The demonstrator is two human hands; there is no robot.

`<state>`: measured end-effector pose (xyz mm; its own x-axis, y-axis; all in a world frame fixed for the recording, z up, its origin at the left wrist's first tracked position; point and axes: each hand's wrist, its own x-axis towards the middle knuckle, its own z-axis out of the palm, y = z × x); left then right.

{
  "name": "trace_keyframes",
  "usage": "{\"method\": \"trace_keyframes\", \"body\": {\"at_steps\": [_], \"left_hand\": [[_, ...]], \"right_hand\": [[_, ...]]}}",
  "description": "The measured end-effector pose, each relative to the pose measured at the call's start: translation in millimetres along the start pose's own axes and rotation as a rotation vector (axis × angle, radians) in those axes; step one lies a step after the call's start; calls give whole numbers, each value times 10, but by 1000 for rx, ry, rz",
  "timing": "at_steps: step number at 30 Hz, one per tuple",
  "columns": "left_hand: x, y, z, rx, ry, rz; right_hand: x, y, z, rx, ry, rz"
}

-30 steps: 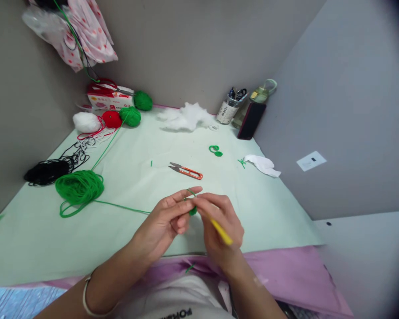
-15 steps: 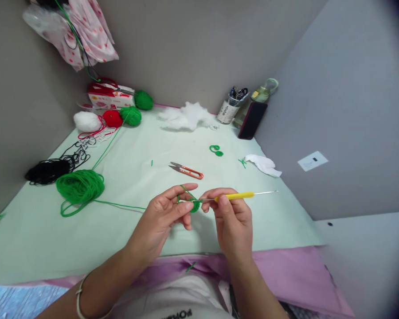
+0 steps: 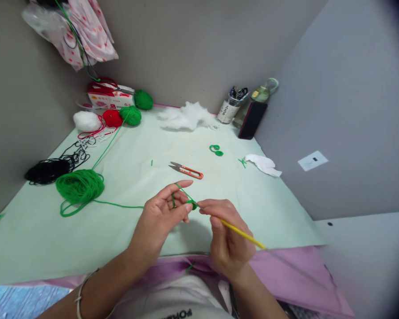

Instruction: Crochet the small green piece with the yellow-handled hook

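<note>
My left hand [image 3: 161,217] pinches a small green crochet piece [image 3: 193,204] between thumb and fingers, with green yarn looped over the raised index finger. That strand runs left across the table to a loose green yarn pile [image 3: 80,186]. My right hand [image 3: 228,237] is closed round a yellow crochet hook [image 3: 241,233], its tip at the crochet piece and its handle pointing down and to the right. Both hands hover above the near edge of the pale green table cover [image 3: 136,248].
Orange thread snips [image 3: 186,170] lie just beyond my hands. Black yarn [image 3: 48,170], white, red and green balls [image 3: 130,115], a red-white box [image 3: 108,98], stuffing [image 3: 186,116], a small green piece [image 3: 215,150], a white cloth [image 3: 263,164], a tool cup [image 3: 229,107] and a bottle [image 3: 259,95] lie around.
The hook's handle has swung from pointing right and level to pointing down-right, and its tip is back at the crochet piece. My left hand barely shifted.
</note>
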<state>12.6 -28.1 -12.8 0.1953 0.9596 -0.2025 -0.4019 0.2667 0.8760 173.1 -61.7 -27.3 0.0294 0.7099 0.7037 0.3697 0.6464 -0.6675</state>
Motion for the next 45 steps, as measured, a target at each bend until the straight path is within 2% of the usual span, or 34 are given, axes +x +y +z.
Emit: {"method": "trace_keyframes", "body": {"at_steps": [5, 9, 16, 22, 25, 32, 40, 45], "left_hand": [[-6, 71, 8, -79, -89, -97], [6, 54, -2, -79, -94, -100], [-20, 45, 13, -89, -121, -118], [-9, 79, 21, -149, -128, -156], [-4, 74, 4, -152, -132, -146], [-12, 72, -3, -96, -92, -92], [-5, 41, 17, -84, -94, -84], [19, 11, 25, -76, -125, -105]], "right_hand": [[108, 2, 20, 385, 141, 440], [139, 45, 21, 539, 140, 561], [63, 53, 35, 475, 87, 528], [108, 54, 49, 499, 146, 529], [134, 45, 45, 532, 138, 527], [109, -8, 26, 455, 116, 442], [98, 52, 54, 450, 100, 486], [94, 56, 61, 362, 104, 438]]}}
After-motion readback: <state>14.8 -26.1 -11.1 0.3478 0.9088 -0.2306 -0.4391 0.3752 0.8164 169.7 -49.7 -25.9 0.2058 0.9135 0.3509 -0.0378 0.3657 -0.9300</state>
